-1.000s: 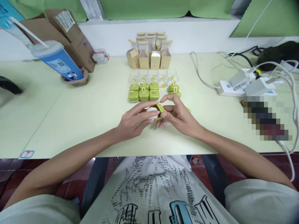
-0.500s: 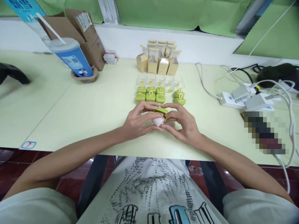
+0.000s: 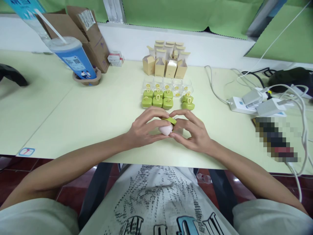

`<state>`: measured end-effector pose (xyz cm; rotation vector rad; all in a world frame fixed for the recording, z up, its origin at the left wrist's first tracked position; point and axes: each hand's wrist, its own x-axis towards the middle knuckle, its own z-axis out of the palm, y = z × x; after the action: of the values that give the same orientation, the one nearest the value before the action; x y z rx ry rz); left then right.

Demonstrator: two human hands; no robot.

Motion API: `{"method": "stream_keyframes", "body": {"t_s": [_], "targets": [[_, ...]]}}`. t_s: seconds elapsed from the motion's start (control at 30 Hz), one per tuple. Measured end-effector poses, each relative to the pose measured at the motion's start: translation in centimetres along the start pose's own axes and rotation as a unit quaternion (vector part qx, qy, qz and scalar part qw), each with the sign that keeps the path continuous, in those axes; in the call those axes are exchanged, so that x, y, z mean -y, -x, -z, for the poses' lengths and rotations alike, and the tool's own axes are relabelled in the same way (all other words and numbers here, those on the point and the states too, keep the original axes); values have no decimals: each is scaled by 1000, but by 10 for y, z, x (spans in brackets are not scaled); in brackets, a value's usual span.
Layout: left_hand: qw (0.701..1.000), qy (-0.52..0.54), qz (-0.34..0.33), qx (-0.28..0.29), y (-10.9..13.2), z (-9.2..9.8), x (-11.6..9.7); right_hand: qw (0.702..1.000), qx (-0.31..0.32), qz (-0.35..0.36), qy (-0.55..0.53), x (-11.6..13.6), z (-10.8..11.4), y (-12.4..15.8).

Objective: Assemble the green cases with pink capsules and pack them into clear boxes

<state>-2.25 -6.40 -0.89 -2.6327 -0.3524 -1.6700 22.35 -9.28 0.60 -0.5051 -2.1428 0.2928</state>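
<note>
Both my hands meet over the near middle of the table, around a small green case (image 3: 170,120) and a pale pink, rounded piece (image 3: 166,130) with a blunt tip. My left hand (image 3: 146,128) has its fingers closed on the pink piece from the left, with the upper fingers on the case's green top. From the right, the fingers and thumb of my right hand (image 3: 193,132) pinch the case. The fingers hide much of both things. Just beyond stand several green cases (image 3: 157,101) with pale loops on top, and two more green cases (image 3: 188,105) to their right.
Behind the cases are clear plastic cups (image 3: 167,83) with yellow marks, then open small cardboard boxes (image 3: 160,68). A blue drink cup (image 3: 77,62) stands in a holder at left, by a larger carton (image 3: 97,49). At right lie a power strip (image 3: 244,106) and cables.
The green top has tipped and sits lower over the pink piece, less of its opening showing. My fingers have shifted slightly around both; the view has moved a little.
</note>
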Motion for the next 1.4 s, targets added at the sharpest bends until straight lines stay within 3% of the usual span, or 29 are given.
{"method": "stream_keyframes", "body": {"t_s": [0.17,0.37,0.6,0.83,1.4], "targets": [[1000,-2,-14,-6,-2,-1,-2,999,-14,-18,-34,0,-1,1],[999,1,-25,-26,-1,-4,1,998,-28,9,-64,-7,-4,4],[999,-4,-29,-32,-1,-7,0,997,-74,24,1,-4,-12,3],[999,-8,-21,-29,-1,-8,1,996,-90,9,0,-2,-14,3],[996,70,56,13,-1,-3,4,996,-91,-12,-18,1,-12,8]]}}
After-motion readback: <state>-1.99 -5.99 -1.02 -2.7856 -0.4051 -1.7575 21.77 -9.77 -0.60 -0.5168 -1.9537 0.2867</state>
